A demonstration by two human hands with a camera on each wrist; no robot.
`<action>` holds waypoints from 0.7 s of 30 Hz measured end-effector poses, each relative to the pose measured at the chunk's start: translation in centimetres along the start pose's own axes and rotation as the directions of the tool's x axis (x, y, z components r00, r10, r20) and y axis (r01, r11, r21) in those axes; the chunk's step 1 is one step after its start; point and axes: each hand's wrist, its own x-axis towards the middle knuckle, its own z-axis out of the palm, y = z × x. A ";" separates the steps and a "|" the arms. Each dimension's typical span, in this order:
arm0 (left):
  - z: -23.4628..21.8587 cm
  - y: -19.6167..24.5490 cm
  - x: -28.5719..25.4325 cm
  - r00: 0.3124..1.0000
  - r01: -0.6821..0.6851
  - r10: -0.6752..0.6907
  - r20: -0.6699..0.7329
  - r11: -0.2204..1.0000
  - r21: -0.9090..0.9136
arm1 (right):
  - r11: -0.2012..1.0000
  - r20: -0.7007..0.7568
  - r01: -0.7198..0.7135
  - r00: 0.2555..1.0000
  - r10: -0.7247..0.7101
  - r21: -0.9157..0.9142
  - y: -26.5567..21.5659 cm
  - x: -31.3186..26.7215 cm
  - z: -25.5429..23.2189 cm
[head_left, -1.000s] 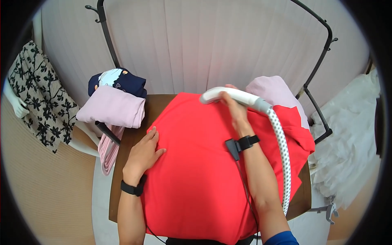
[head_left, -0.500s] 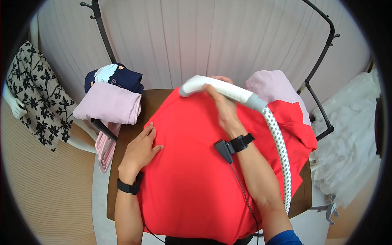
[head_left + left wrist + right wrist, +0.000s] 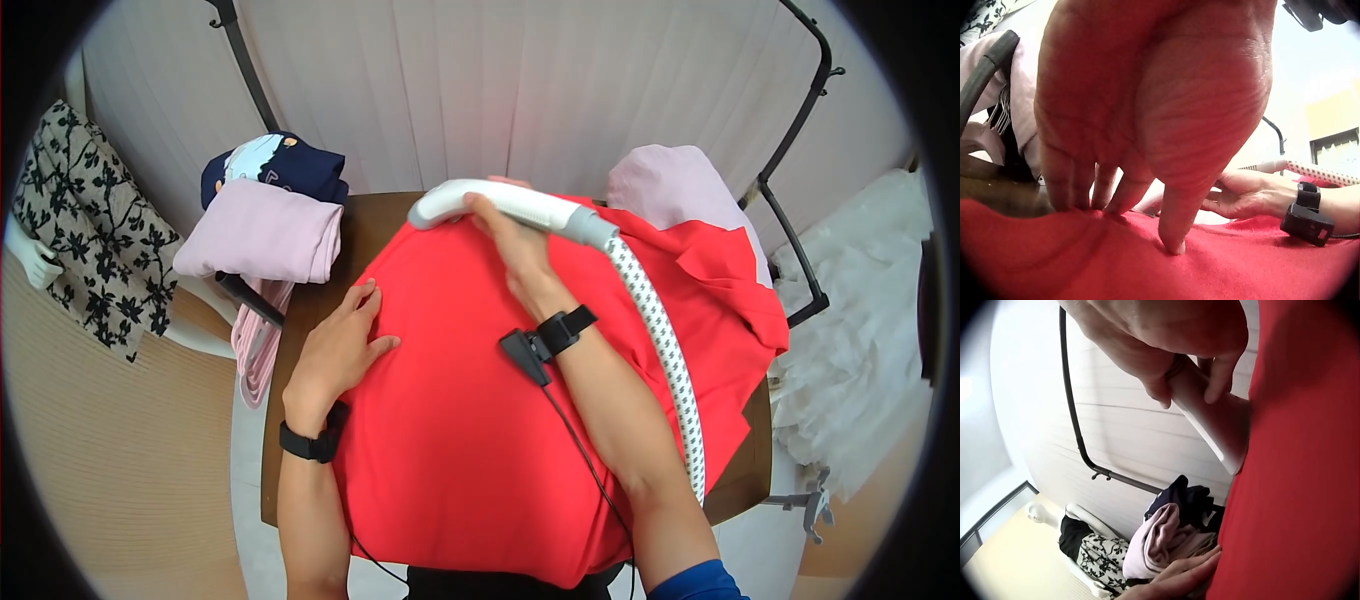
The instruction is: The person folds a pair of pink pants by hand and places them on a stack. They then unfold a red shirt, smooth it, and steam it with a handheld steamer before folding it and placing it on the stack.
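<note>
A red garment [image 3: 450, 430] is spread over the brown table, its right part gathered in loose folds. My right hand [image 3: 520, 250] grips the white handle of a garment steamer [image 3: 540, 207], thumb on the near side. The steamer's head lies against the garment's far left corner; in the right wrist view the steamer head [image 3: 1225, 434] meets the red fabric. From its grey end a black-and-white patterned hose [image 3: 655, 320] curves down to the right. My left hand [image 3: 330, 350] rests on the garment's left edge, and in the left wrist view its fairly straight fingers [image 3: 1125, 190] press down on the cloth.
Folded pink cloth [image 3: 262, 235] and a navy printed garment [image 3: 300, 165] are stacked at back left, by a black rack [image 3: 250, 75]. More pink cloth [image 3: 665, 185] lies behind the garment at right. A skirted mannequin [image 3: 90, 220] stands left; a white ruffled dress [image 3: 850, 330] hangs right.
My right hand has carried the steamer leftward along the garment's far edge to its left corner, the hose trailing after. My left hand stays at the left edge.
</note>
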 end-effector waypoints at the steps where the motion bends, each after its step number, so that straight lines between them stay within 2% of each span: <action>1: 0.1 -0.1 0.0 1.000 -0.017 0.017 -0.003 1.000 -0.009 | 1.000 -0.028 -0.007 1.000 0.007 0.012 -0.3 0.4 -0.6; 4: -0.2 0.1 0.1 1.000 -0.019 0.019 0.002 1.000 -0.021 | 0.998 -0.170 0.030 0.985 -0.038 -0.048 -1.6 1.2 -2.2; 6: 0.0 0.4 0.1 1.000 -0.005 0.005 0.026 1.000 -0.030 | 0.995 -0.209 0.070 0.974 -0.085 -0.075 -2.1 1.7 -3.3; 12: 0.6 -0.1 0.0 0.998 -0.051 0.051 -0.022 0.999 -0.008 | 0.997 -0.129 0.057 0.990 -0.063 -0.046 -3.0 1.2 -3.7; 15: 0.7 0.3 -0.2 0.996 0.000 0.005 -0.087 0.999 0.053 | 0.995 -0.097 0.092 0.991 -0.095 -0.037 -4.5 0.9 -3.3; 17: 0.3 0.7 -0.1 0.988 0.147 -0.139 -0.073 0.983 0.114 | 0.982 -0.056 0.161 0.984 -0.167 -0.096 -5.7 0.9 -3.2; 21: -0.2 1.0 -0.1 0.981 0.191 -0.183 -0.073 0.972 0.135 | 0.947 -0.024 0.235 0.969 -0.245 -0.217 -6.3 0.9 -3.6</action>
